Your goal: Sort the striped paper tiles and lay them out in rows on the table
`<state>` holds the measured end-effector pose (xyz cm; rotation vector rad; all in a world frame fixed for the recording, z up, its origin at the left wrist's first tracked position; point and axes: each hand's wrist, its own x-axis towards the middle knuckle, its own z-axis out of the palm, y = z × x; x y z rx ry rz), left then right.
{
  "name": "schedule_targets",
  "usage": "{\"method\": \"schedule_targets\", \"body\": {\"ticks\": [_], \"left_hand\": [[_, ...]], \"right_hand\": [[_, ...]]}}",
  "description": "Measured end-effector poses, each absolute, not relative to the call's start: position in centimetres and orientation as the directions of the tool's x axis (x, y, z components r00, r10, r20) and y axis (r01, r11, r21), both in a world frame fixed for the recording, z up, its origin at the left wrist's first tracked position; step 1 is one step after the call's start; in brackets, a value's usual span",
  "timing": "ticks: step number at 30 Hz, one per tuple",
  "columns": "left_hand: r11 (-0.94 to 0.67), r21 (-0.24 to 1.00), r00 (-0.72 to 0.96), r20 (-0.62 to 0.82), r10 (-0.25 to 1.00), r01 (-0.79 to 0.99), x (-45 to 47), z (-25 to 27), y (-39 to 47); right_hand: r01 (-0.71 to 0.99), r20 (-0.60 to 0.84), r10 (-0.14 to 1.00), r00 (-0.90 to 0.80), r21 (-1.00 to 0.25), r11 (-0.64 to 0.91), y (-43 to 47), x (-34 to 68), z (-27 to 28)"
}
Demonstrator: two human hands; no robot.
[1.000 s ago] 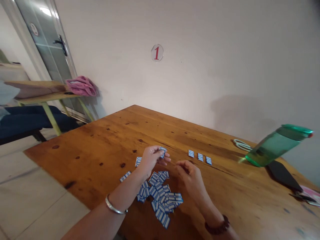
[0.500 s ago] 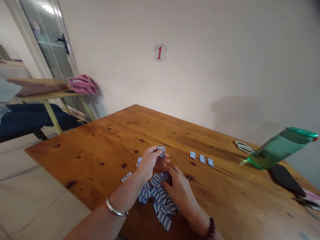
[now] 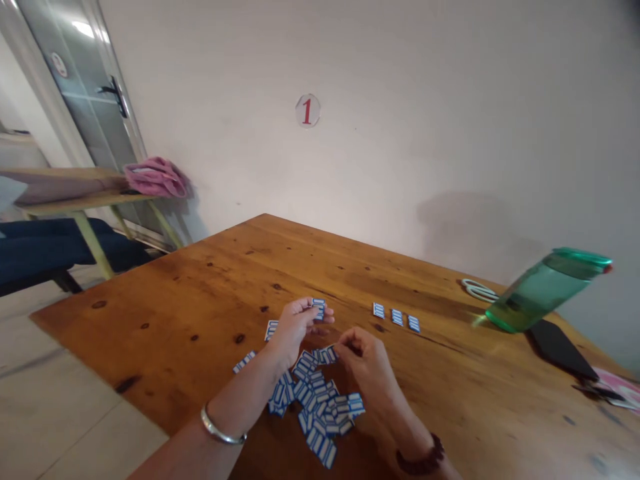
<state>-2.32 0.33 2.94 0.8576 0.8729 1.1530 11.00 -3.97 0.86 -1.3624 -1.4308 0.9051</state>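
Observation:
My left hand (image 3: pixel 295 327) is closed around small blue-and-white striped cards (image 3: pixel 319 306), thumb on top, just above the table. How many are in the hand I cannot tell. To its right, my right hand (image 3: pixel 369 363) pinches the edge of another striped card (image 3: pixel 328 355) between thumb and fingertips, at the top of a loose pile of similar cards (image 3: pixel 317 400). Beside my left wrist lie a stray card (image 3: pixel 271 329) and some more cards (image 3: pixel 244 362). Farther right, three small card groups (image 3: pixel 397 317) lie in a row.
The wooden table (image 3: pixel 200 287) meets a wall at the back. On the right are a tilted green bottle (image 3: pixel 543 293), a white coiled cable (image 3: pixel 477 291), a black flat object (image 3: pixel 563 350) and pink paper (image 3: pixel 620 387). At left, another person's arm (image 3: pixel 65 185) rests near a pink cloth (image 3: pixel 156 178).
My right hand has pulled back from the pile's middle and now pinches a card at the pile's upper edge. My left hand still holds its cards. The view has shifted slightly.

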Motion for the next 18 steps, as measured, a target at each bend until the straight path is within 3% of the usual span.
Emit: {"method": "schedule_targets", "body": {"ticks": [3, 7, 18], "left_hand": [[0.240, 0.906, 0.238, -0.162, 0.958, -0.348, -1.9, 2.7, 0.1], [0.286, 0.922, 0.318, -0.198, 0.927, -0.261, -1.3, 2.3, -0.3], [0.270, 0.938, 0.411, -0.164, 0.897, -0.216, -0.6, 2.3, -1.0]], "right_hand": [[0.094, 0.080, 0.993, 0.090, -0.993, 0.072, -4.1, 12.2, 2.0], [0.001, 0.112, 0.982, 0.152, -0.994, 0.113, -4.4, 13.3, 2.9], [0.260, 0.238, 0.951, 0.195, -0.948, 0.184, -4.7, 12.9, 2.2]]}}
